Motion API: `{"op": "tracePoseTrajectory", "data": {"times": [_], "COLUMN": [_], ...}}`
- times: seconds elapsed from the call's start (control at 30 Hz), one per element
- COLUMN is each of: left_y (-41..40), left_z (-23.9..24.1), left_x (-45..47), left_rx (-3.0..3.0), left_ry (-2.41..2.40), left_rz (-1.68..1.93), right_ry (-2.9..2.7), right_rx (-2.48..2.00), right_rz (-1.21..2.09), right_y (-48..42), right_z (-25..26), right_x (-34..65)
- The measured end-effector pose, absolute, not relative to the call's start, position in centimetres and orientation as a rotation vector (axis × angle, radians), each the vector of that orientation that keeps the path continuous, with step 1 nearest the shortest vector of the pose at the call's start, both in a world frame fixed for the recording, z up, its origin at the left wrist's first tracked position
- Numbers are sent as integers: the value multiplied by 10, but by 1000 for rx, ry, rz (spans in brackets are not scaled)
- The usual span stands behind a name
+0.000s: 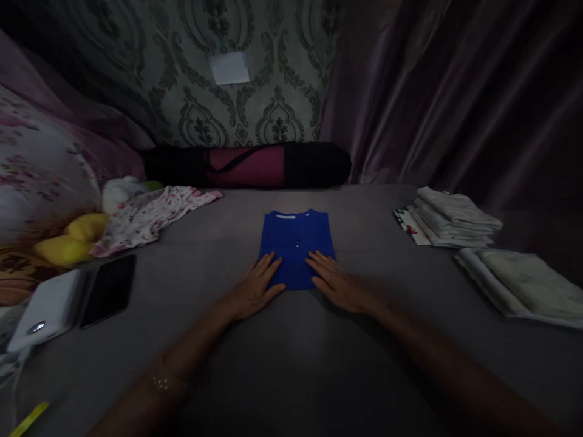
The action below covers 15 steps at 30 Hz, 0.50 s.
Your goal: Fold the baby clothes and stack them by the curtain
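Pressing flat on a folded blue shirt (296,240), both hands lie palm down with fingers spread. The left hand (255,288) covers the shirt's near left corner and the right hand (334,280) covers its near right corner. Neither grip is closed on anything; the fingers only rest on the cloth. The shirt lies square in the middle of a grey sheet (291,370), collar toward the far side.

Bare sheet runs all round the shirt, with wide open room in front of it and on both sides. At the left edge sit a dark phone (109,290) and a white box (48,309) just beside it. Farther back are a floral garment (155,212) lying loose and a yellow toy (73,240). At the right edge, well apart from the hands, are two stacks of folded pale cloths, one far (450,217) and one near (528,282).

Along the far edge lies a dark roll (246,165) with a pink middle. Behind it stand patterned wallpaper (204,91) and, to the right, a dark curtain (455,91). The room is dim.
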<state>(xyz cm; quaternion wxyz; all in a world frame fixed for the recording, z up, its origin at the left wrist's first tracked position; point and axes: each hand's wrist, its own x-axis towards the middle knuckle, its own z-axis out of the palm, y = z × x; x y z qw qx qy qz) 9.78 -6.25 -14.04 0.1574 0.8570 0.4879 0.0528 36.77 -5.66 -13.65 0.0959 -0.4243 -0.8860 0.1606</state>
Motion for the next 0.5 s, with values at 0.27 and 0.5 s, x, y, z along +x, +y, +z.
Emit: {"op": "tracePoseTrajectory", "data": {"times": [0.27, 0.5], "left_y": [-65, -65], "left_z": [-135, -131], "left_x": [70, 63], "left_rx": [2490, 2655], "left_ry": [1298, 1269], "left_rz": [128, 285], "right_ry": [-2601, -2548], "right_rx": [-1432, -1290], "right_rz": [362, 406], "right_y": [-62, -62], "right_z": [-142, -143], "right_x": [391, 400]}}
